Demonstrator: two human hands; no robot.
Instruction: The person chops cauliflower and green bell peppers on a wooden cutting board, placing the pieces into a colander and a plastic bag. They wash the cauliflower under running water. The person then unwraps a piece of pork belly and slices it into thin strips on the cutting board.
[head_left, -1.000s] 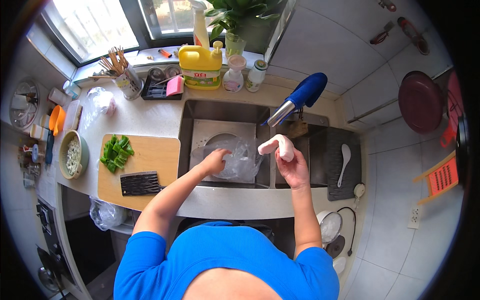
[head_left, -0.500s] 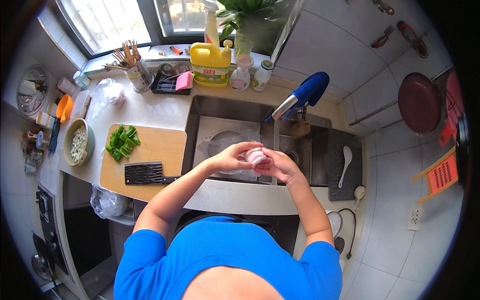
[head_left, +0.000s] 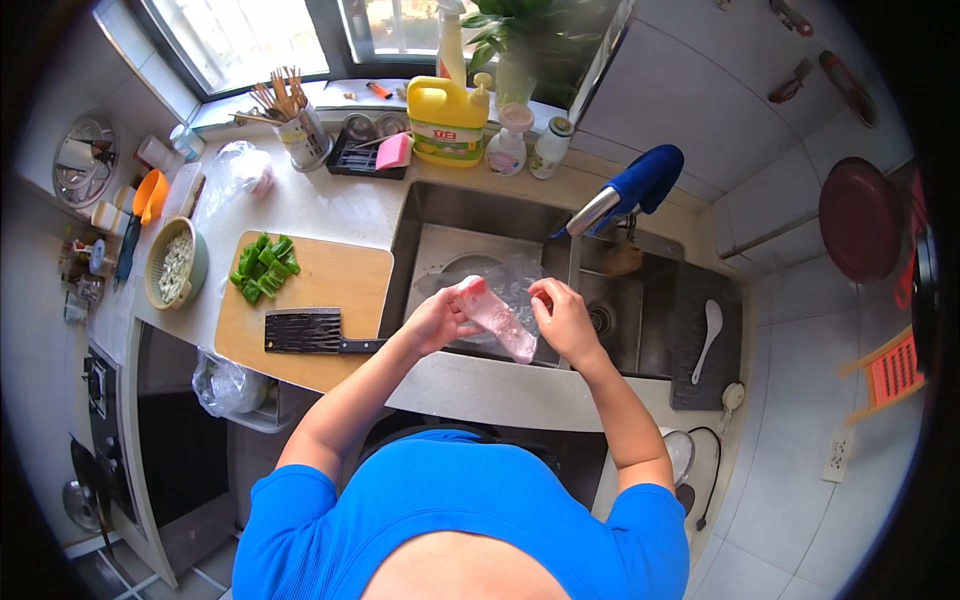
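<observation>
A strip of raw meat (head_left: 497, 318), pale pink with a redder end, hangs slantwise over the sink's front edge. My left hand (head_left: 440, 318) is closed on its upper left end, some fingers showing beneath it. My right hand (head_left: 562, 318) is just right of the meat, its fingers curled in a pinch; whether anything is between them is too small to make out. Behind the meat, a clear plastic bag (head_left: 520, 272) lies in the left basin of the steel sink (head_left: 470, 205). A round dish (head_left: 473, 264) is partly hidden there.
Left of the sink, a wooden cutting board (head_left: 350, 280) bears cut green peppers (head_left: 264, 268) and a black cleaver (head_left: 303, 331). A colander (head_left: 163, 291) of pale chopped food stands farther left. The blue-covered faucet (head_left: 640, 185) overhangs the right basin; a white spoon (head_left: 709, 340) lies beyond.
The meat, bunched between both hands before, now hangs unfolded from my left hand. My right hand has moved off it to the right. The whole view has shifted slightly.
</observation>
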